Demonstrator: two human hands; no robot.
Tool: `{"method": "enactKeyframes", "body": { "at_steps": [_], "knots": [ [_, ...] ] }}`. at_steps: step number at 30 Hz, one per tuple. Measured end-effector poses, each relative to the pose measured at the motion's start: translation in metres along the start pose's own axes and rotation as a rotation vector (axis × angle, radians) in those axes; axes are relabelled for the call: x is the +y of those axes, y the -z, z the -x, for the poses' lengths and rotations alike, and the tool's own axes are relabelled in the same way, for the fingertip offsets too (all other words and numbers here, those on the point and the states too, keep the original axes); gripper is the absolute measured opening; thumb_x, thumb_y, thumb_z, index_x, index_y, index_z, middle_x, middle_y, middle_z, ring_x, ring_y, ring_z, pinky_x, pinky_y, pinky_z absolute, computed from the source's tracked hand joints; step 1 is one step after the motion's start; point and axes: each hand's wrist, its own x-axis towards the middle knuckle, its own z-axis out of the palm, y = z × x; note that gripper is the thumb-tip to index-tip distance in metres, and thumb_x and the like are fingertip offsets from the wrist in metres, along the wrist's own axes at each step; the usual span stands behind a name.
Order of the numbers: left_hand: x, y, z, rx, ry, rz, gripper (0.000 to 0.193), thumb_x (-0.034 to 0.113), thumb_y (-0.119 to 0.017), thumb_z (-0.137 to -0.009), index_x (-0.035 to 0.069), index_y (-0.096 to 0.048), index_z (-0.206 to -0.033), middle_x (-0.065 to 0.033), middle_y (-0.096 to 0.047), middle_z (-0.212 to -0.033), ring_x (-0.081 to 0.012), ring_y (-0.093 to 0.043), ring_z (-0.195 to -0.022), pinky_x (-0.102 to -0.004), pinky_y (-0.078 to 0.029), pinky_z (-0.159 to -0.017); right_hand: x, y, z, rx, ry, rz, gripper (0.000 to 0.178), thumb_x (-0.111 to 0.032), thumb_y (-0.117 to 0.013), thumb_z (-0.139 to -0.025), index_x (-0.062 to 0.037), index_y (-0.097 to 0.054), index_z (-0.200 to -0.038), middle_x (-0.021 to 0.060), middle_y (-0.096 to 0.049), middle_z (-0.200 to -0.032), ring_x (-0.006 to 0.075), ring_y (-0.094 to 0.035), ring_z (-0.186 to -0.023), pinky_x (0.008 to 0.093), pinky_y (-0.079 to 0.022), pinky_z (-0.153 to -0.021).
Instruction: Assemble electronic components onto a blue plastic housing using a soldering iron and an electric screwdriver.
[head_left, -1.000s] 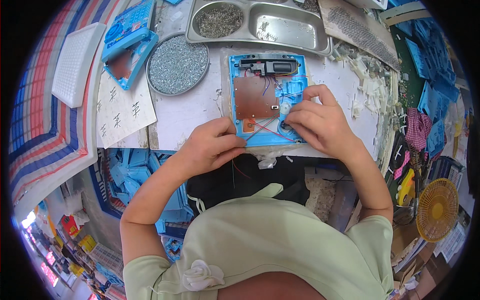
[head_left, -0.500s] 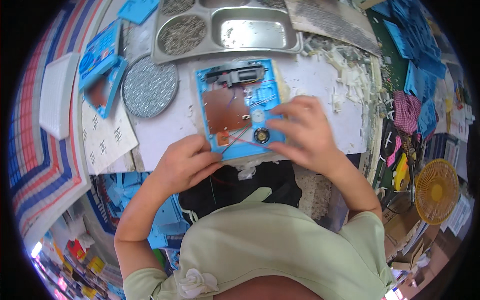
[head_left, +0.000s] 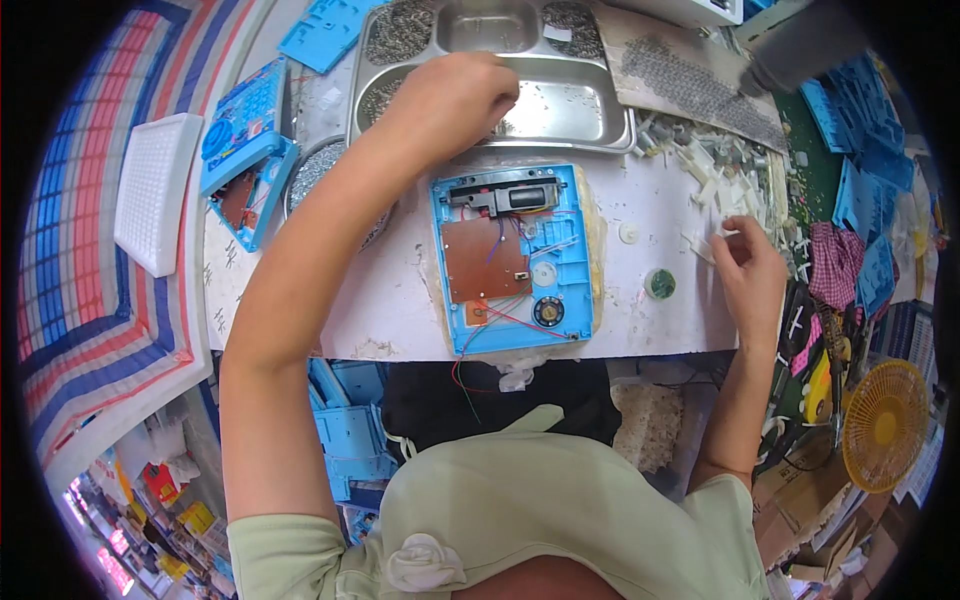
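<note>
A blue plastic housing (head_left: 573, 338) lies open on the table in front of me. Inside it are a brown circuit board (head_left: 480, 262), a black motor-like unit (head_left: 528, 199), a small round speaker (head_left: 549, 312) and thin wires. My left hand (head_left: 455, 100) reaches past it over the steel compartment tray (head_left: 480, 141), its fingers pinched together; what they hold, if anything, is hidden. To the right, my right hand (head_left: 752, 275) has thumb and forefinger curled in at a small white plastic piece (head_left: 697, 246), beside a heap of similar pieces (head_left: 715, 180).
A second blue unit (head_left: 245, 160) stands at the left, near a round dish of small metal parts (head_left: 318, 165) partly behind my forearm. A green-filled pot (head_left: 660, 284) and white disc (head_left: 628, 233) lie right of the housing. A board of metal bits (head_left: 690, 80) adjoins the tray.
Both hands have left the blue housing. My left hand went forward over the steel tray, my right hand out to the white pieces. The whole view has shifted slightly.
</note>
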Motion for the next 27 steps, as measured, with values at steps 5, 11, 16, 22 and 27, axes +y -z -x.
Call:
{"method": "enactKeyframes", "body": {
  "at_steps": [5, 11, 16, 22, 27],
  "knots": [
    [0.006, -0.013, -0.028, -0.341, -0.047, -0.143, 0.013, 0.017, -0.070, -0.085, 0.006, -0.074, -0.091, -0.0128, -0.070, -0.097, -0.0340, -0.069, -0.093, -0.0454, -0.055, -0.082, 0.005, 0.011, 0.010, 0.090, 0.026, -0.146, 0.024, -0.006, -0.067, -0.086, -0.0029, -0.067, -0.109, 0.0053, -0.065, -0.084, 0.0123, -0.059, -0.075, 0.0261, -0.051, -0.071],
    [0.004, 0.000, -0.033, 0.196, 0.028, 0.051, 0.020, 0.017, -0.073, -0.087, 0.005, -0.072, -0.103, -0.0119, -0.073, -0.092, -0.0292, -0.072, -0.086, -0.0428, -0.056, -0.075, -0.026, 0.015, 0.024, 0.136, 0.262, -0.397, 0.029, 0.002, -0.069, -0.081, 0.0006, -0.068, -0.110, 0.0057, -0.066, -0.100, 0.0148, -0.062, -0.089, 0.0273, -0.051, -0.078],
    [0.112, 0.062, 0.060, 0.059, 0.631, 1.113, 0.014, 0.008, -0.067, -0.097, -0.002, -0.070, -0.107, -0.0096, -0.072, -0.101, -0.0157, -0.072, -0.084, -0.0248, -0.055, -0.069, -0.081, 0.005, 0.047, 0.000, 0.704, -0.543, 0.037, 0.004, -0.078, -0.070, 0.0000, -0.073, -0.106, 0.0120, -0.067, -0.093, 0.0240, -0.064, -0.079, 0.0325, -0.052, -0.072],
    [0.162, 0.026, 0.137, 0.139, 0.913, 1.834, 0.014, 0.005, -0.063, -0.100, -0.003, -0.060, -0.111, -0.0185, -0.070, -0.109, -0.0239, -0.075, -0.094, -0.0304, -0.064, -0.078, -0.100, -0.012, 0.060, -0.133, 0.790, -0.663, 0.038, 0.002, -0.083, -0.068, -0.0014, -0.075, -0.106, 0.0110, -0.067, -0.089, 0.0238, -0.064, -0.075, 0.0330, -0.049, -0.063],
    [0.170, 0.018, 0.147, 0.249, 0.934, 2.042, 0.012, 0.008, -0.062, -0.101, -0.001, -0.059, -0.109, -0.0186, -0.069, -0.110, -0.0236, -0.075, -0.094, -0.0315, -0.065, -0.081, -0.105, -0.011, 0.065, -0.140, 0.828, -0.567, 0.039, 0.002, -0.083, -0.067, -0.0014, -0.075, -0.105, 0.0108, -0.066, -0.089, 0.0251, -0.064, -0.075, 0.0338, -0.049, -0.062]
  ]
}}
